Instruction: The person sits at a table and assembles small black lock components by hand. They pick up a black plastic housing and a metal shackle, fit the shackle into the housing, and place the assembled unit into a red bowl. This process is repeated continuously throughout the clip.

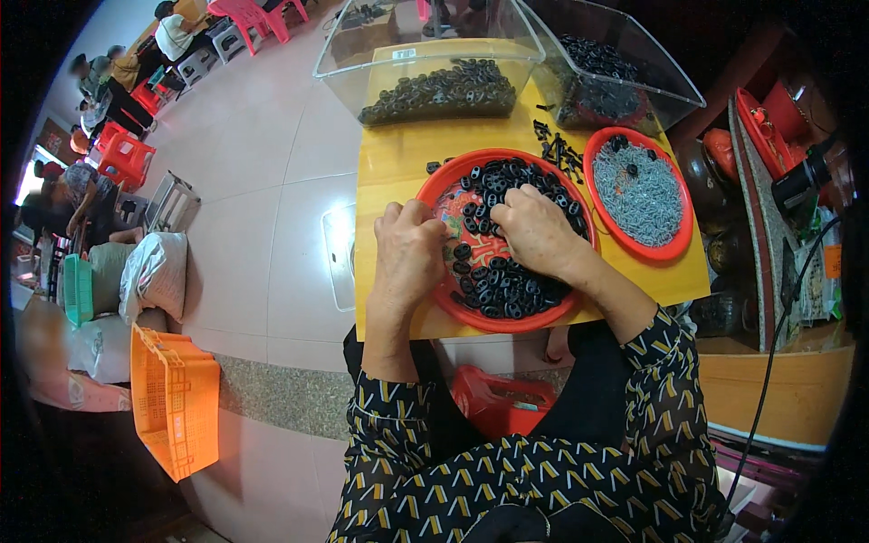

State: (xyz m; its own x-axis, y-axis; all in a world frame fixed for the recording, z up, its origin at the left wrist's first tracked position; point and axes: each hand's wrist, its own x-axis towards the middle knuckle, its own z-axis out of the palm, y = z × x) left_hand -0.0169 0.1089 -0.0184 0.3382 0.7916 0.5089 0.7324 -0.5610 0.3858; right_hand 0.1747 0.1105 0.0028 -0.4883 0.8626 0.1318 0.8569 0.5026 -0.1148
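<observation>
We take the large red tray (507,325) as landmark. Left hand (409,240) is over its left rim, right hand (539,233) over its upper middle, both backs up. Fingers on both curl inward, bunched; we can't tell if they're clamped on anything, tips hidden by knuckles and black pieces.

Black oval pieces (511,294) lie in the tray, heaped on its near side and far right, thinner at left-centre. Tray sits right in front of the person, probably for short reach; its raised rim likely stops the small pieces scattering. Silvery screws (638,199) fill a smaller red tray (654,254) to the right of the large one, likely kept apart so kinds don't mix. Dark slim pieces (563,158) lie loose beyond the large tray; clear bins (434,67) further back hold more black pieces, presumably bulk stock.

Versus fingers: oval pieces lie just beside and under the right fingertips; the left fingers are at the sparser side, nearest pieces a little to their right.
</observation>
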